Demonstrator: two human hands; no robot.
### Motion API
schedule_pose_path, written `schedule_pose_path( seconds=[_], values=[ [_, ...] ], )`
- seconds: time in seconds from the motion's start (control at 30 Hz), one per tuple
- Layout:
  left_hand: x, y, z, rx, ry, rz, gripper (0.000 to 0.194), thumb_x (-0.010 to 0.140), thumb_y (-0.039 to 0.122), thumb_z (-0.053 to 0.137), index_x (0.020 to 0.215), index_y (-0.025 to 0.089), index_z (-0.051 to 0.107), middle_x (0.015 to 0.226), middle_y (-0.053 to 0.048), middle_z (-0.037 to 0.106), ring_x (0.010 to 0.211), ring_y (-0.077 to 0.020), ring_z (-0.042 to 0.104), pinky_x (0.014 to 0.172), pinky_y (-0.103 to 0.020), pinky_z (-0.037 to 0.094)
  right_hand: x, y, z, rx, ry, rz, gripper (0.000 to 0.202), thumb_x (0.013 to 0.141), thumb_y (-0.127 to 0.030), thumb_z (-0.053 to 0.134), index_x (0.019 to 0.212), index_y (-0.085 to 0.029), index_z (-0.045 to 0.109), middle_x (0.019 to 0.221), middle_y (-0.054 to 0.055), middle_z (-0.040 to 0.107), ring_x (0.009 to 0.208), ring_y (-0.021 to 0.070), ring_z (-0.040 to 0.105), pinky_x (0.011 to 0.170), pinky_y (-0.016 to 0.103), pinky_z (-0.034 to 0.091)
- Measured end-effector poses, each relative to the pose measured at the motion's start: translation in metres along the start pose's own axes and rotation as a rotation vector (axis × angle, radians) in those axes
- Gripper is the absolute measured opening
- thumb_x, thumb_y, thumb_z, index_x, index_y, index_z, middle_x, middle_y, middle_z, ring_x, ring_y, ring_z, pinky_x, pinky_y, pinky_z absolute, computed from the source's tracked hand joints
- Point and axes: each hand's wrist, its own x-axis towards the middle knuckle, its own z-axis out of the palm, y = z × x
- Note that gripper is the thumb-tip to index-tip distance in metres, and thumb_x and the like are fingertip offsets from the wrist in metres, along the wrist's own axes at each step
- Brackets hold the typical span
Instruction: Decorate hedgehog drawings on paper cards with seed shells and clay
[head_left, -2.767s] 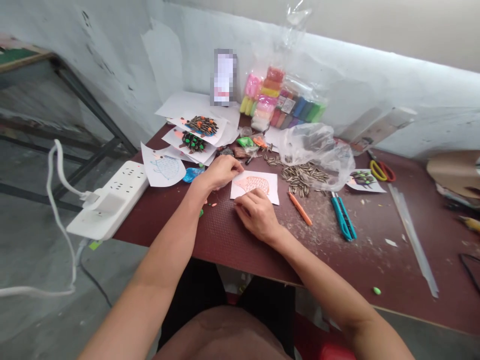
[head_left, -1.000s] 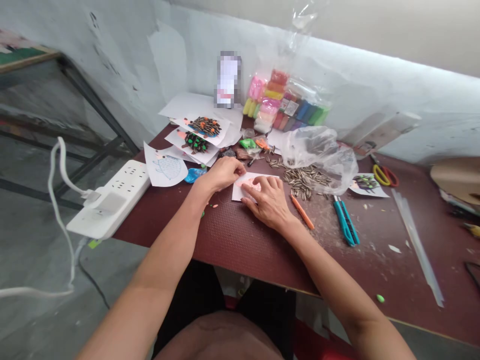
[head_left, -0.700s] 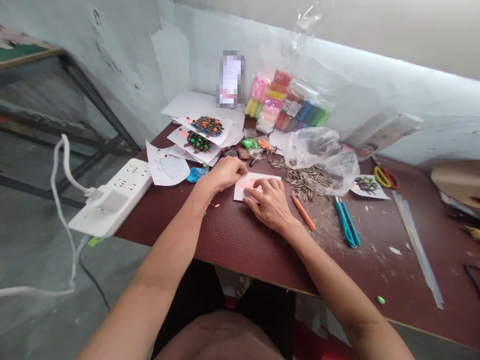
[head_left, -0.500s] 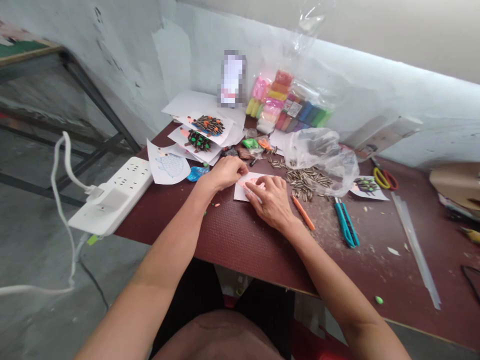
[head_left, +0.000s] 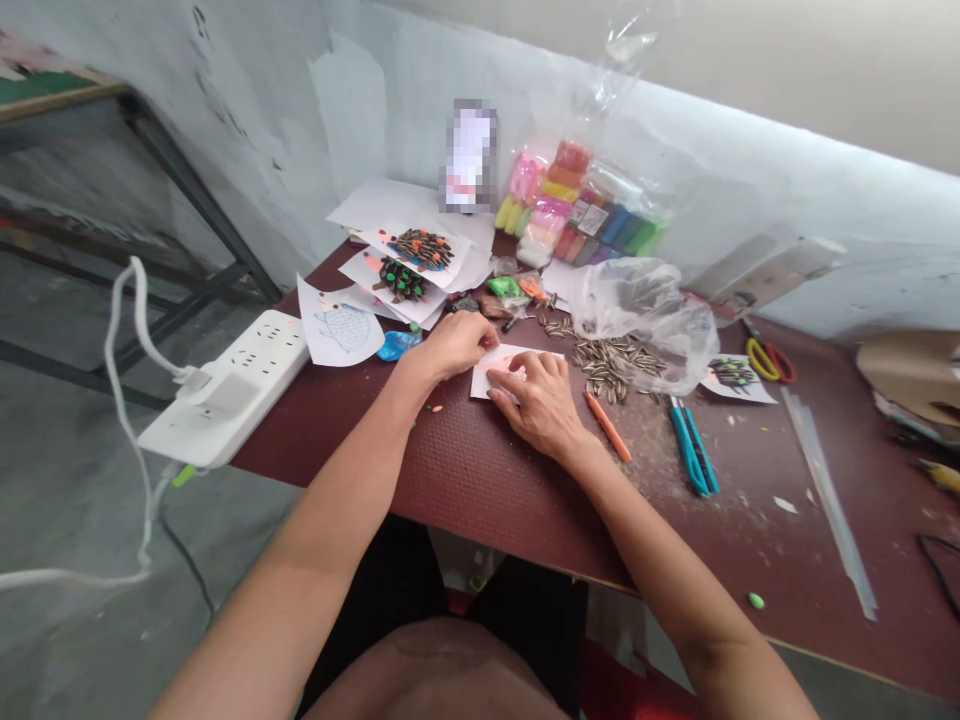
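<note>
A small white paper card with an orange-pink patch on it lies flat on the table between my hands. My left hand is closed, its fingers curled down at the card's upper left corner. My right hand rests over the card's right part with its fingers apart, the index finger reaching onto the orange-pink patch and hiding part of it. Just right of this hand lies an orange pen-like stick. Behind it is a pile of striped sunflower seeds.
Seed-covered hedgehog pictures and a hedgehog drawing lie left. Packs of coloured clay and a phone lean at the wall. A teal box cutter, scissors and a plastic bag are right; a power strip overhangs left.
My right fingers have shifted slightly over the orange-pink patch. My left hand stays at the card's corner, and the whole view has moved a little.
</note>
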Motion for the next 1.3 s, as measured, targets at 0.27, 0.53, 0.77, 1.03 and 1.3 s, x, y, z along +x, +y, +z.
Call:
schedule_pose_path(
  seconds=[0.27, 0.53, 0.77, 1.03, 1.3],
  values=[
    [0.002, -0.004, 0.004, 0.021, 0.018, 0.03, 0.033, 0.078, 0.003, 0.059, 0.098, 0.015, 0.082, 0.097, -0.011, 0.08, 0.085, -0.0197, 0.07, 0.08, -0.03, 0.049, -0.001, 0.0, 0.0, 0.009, 0.035, 0.019, 0.035, 0.103, -0.047, 0.049, 0.12, -0.029, 0.073, 0.116, 0.01, 0.061, 0.105, 0.0267, 0.044, 0.093, 0.043, 0.032],
    [0.003, -0.004, 0.002, 0.019, 0.031, 0.038, 0.029, 0.084, 0.008, 0.06, 0.1, 0.017, 0.083, 0.101, -0.01, 0.08, 0.093, -0.0217, 0.072, 0.089, -0.032, 0.051, -0.002, 0.007, 0.003, 0.056, 0.137, 0.056, 0.034, 0.104, -0.039, 0.046, 0.105, -0.026, 0.078, 0.102, 0.009, 0.065, 0.095, 0.0249, 0.047, 0.088, 0.042, 0.034],
    [-0.001, 0.004, -0.005, -0.186, 0.125, 0.062, 0.026, 0.082, 0.011, 0.067, 0.104, 0.017, 0.08, 0.094, -0.006, 0.08, 0.088, -0.0187, 0.071, 0.088, -0.03, 0.051, -0.002, 0.017, 0.002, 0.214, 0.284, 0.193, 0.027, 0.102, -0.034, 0.052, 0.096, -0.022, 0.075, 0.089, 0.007, 0.068, 0.086, 0.0235, 0.055, 0.083, 0.039, 0.04],
    [-0.007, 0.011, -0.01, -0.339, 0.06, 0.086, 0.013, 0.082, 0.018, 0.066, 0.084, 0.014, 0.078, 0.078, -0.003, 0.073, 0.074, -0.0152, 0.063, 0.072, -0.027, 0.046, 0.015, 0.017, 0.0, 0.368, 0.359, 0.256, 0.024, 0.1, -0.039, 0.056, 0.095, -0.024, 0.074, 0.086, 0.004, 0.069, 0.081, 0.0214, 0.055, 0.08, 0.037, 0.043],
    [-0.005, 0.009, -0.012, -0.47, -0.002, 0.089, 0.017, 0.084, 0.023, 0.065, 0.082, 0.012, 0.078, 0.068, 0.0, 0.067, 0.065, -0.0116, 0.056, 0.064, -0.025, 0.042, 0.027, 0.014, -0.002, 0.26, 0.387, 0.189, 0.025, 0.101, -0.036, 0.056, 0.09, -0.025, 0.076, 0.085, 0.004, 0.072, 0.083, 0.022, 0.057, 0.083, 0.037, 0.042]
  ],
)
